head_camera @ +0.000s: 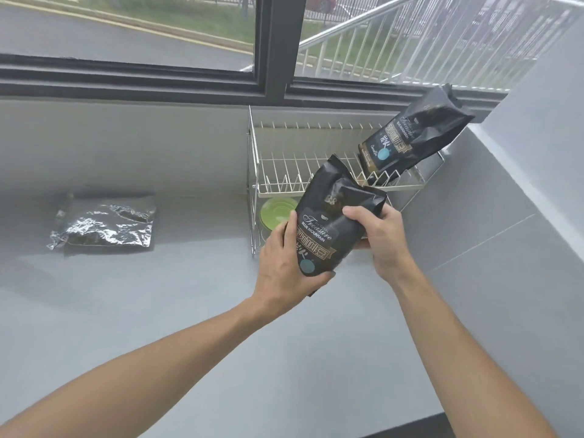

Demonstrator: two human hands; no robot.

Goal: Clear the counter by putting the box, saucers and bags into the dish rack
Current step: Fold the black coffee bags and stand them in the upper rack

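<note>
Grey counter (196,311) under window (132,36). Dish rack (316,159), far right: one black bag (414,134) leaning on upper tier, green saucers (275,211) beneath. Foil bag (104,226) flat, well left of rack. Held bag (328,222) before rack, left hand (284,267) and right hand (379,235) both clasped around it.

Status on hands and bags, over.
Both hands on black bag. Second bag in dish rack. Foil bag on counter.
</note>
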